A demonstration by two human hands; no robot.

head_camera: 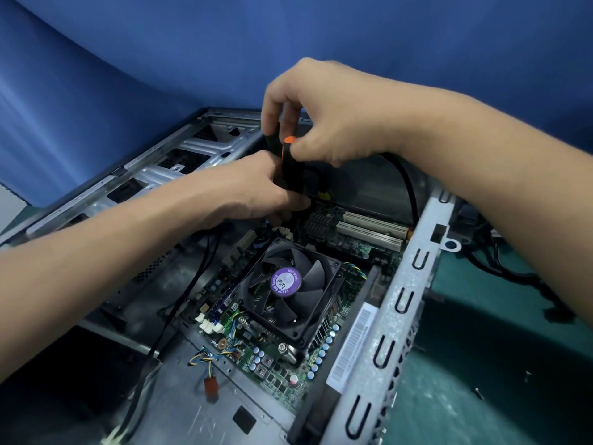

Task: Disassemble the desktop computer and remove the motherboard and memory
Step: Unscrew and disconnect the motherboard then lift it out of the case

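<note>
**Two hands on one screwdriver inside the open computer**

Two bare hands work over a big open computer case (pixel 179 162) that lies on its side on a green bench (pixel 481 364). A blue wall (pixel 288 33) stands behind it.

Inside the case, the green motherboard (pixel 276 361) is flat on the bottom. A black fan (pixel 288 290) with a purple sticker (pixel 286 281) sits on the middle of the board. Two white slots (pixel 372 228) lie on the board past the fan, near the case's grey side rail (pixel 394 309). Thin colored wires (pixel 205 356) hang off the near edge of the board. I cannot tell where the memory sticks are.

The right hand (pixel 324 114) is up high. Its grip is closed around the top of a black and orange screwdriver (pixel 290 165), which stands almost straight up. The left hand (pixel 256 187) is lower, with its grip wrapped around the bottom part of the same screwdriver, close to the board. The tip is hidden behind the left hand.

Black cables (pixel 500 261) lie on the bench past the right arm.
</note>
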